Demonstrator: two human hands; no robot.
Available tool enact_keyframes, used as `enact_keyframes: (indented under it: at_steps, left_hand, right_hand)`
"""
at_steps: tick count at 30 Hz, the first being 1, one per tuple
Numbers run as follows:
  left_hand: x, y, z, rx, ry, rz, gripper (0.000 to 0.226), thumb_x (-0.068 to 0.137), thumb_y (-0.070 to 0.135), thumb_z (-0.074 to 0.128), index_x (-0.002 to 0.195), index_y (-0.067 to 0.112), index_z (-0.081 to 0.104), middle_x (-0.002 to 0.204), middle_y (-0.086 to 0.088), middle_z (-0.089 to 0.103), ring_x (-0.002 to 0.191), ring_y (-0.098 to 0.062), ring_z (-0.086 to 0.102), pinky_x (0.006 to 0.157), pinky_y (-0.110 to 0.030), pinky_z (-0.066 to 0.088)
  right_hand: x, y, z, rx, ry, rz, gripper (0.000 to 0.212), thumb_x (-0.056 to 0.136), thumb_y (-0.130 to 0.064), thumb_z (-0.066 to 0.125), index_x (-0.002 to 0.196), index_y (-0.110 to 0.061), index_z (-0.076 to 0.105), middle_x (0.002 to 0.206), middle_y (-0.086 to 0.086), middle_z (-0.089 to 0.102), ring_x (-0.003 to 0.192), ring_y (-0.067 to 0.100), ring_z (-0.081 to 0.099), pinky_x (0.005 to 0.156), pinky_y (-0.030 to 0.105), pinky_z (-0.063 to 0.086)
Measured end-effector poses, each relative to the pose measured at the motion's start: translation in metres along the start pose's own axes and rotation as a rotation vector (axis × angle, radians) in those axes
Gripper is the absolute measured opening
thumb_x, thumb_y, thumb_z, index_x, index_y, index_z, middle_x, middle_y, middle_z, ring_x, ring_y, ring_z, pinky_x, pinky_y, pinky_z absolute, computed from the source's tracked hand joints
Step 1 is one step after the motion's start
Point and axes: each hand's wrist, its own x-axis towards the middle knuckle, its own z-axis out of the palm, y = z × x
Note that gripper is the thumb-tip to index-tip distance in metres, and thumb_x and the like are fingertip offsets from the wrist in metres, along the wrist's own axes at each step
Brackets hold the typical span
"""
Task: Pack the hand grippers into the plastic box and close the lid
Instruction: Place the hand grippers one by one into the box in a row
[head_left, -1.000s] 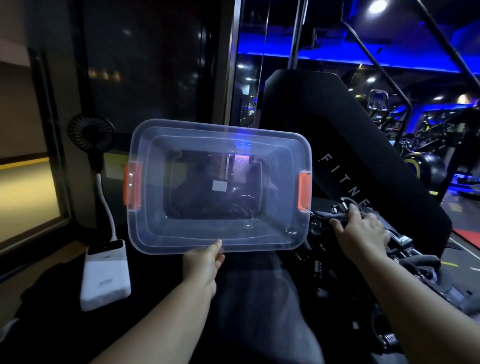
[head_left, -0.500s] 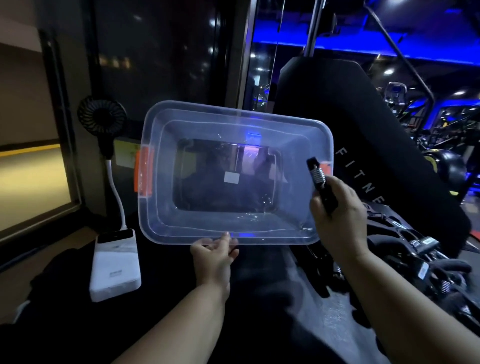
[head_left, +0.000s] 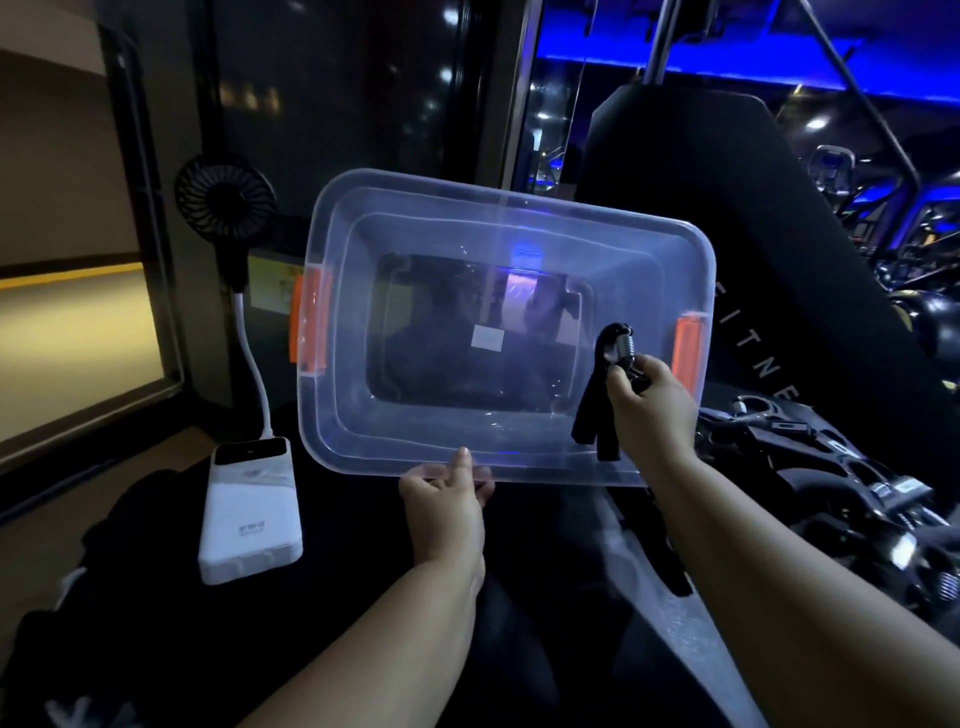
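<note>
**Desk:** Nearest the lens, what are the hands doing?

**Photographer:** The left hand (head_left: 447, 499) pinches the near rim of the clear plastic box (head_left: 363, 426), thumb on top and fingers beneath. It tips the open mouth toward the wearer. The right hand (head_left: 649, 410) has its fingers curled round a black hand gripper (head_left: 602, 395) just below the steel spring. The handles hang down over the box's right end. I cannot tell whether they touch the wall.

**Desk:** And the box itself?

**Photographer:** It looks empty and has orange latches (head_left: 309, 317) at both short ends. No lid is in view. A white power bank (head_left: 252, 514) lies to the left, cabled to a small black fan (head_left: 226, 200). The pile of hand grippers (head_left: 810, 467) waits to the right, in front of a black padded bench (head_left: 727, 208).

**Desk:** What could go wrong from here?

**Photographer:** As I judge it, the single pinch at mid-rim is the weak point. A sprung steel tool dropped at the far right end could twist the box out of those fingers. With the mouth tilted this steeply, a released gripper may also slide down the near wall and out over the rim. Levelling the box first would remove both risks.
</note>
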Motion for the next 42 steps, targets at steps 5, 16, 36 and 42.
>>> enact_keyframes:
  at_steps: [5, 16, 36, 42]
  left_hand:
    - [0.002, 0.008, -0.002, 0.036, 0.027, -0.099, 0.026, 0.089, 0.012, 0.062, 0.108, 0.002, 0.046, 0.08, -0.013, 0.068, 0.07, -0.02, 0.07, 0.065, -0.029, 0.056]
    - [0.002, 0.021, -0.007, -0.163, -0.275, -0.526, 0.002, 0.089, 0.006, 0.058, 0.09, 0.005, 0.058, 0.083, -0.009, 0.062, 0.083, -0.02, 0.061, 0.099, -0.043, 0.041]
    - [0.002, 0.011, -0.008, -0.209, -0.348, -0.487, 0.01, 0.094, 0.012, 0.054, 0.088, 0.016, 0.046, 0.087, -0.011, 0.074, 0.091, -0.026, 0.068, 0.075, -0.042, 0.054]
    - [0.003, 0.009, -0.009, -0.2, -0.358, -0.455, 0.007, 0.093, 0.015, 0.055, 0.091, 0.014, 0.048, 0.089, -0.013, 0.073, 0.091, -0.026, 0.069, 0.068, -0.038, 0.056]
  right_hand:
    - [0.011, 0.006, 0.009, -0.1, -0.065, 0.03, 0.036, 0.09, -0.032, 0.055, 0.122, -0.016, 0.056, 0.107, 0.012, 0.067, 0.101, 0.032, 0.06, 0.083, 0.035, 0.046]
    - [0.029, 0.009, 0.038, -0.27, -0.132, 0.01, 0.023, 0.091, -0.027, 0.048, 0.108, -0.012, 0.047, 0.104, 0.02, 0.064, 0.098, 0.039, 0.056, 0.071, 0.035, 0.034]
    - [0.055, 0.018, 0.057, -0.429, -0.229, -0.045, 0.068, 0.094, -0.02, 0.034, 0.15, -0.039, 0.001, 0.134, 0.017, 0.044, 0.115, 0.038, 0.049, 0.093, 0.039, 0.037]
    - [0.057, 0.013, 0.063, -0.527, -0.206, -0.065, 0.069, 0.092, -0.005, 0.037, 0.152, -0.018, 0.006, 0.139, 0.011, 0.03, 0.114, 0.037, 0.047, 0.087, 0.038, 0.039]
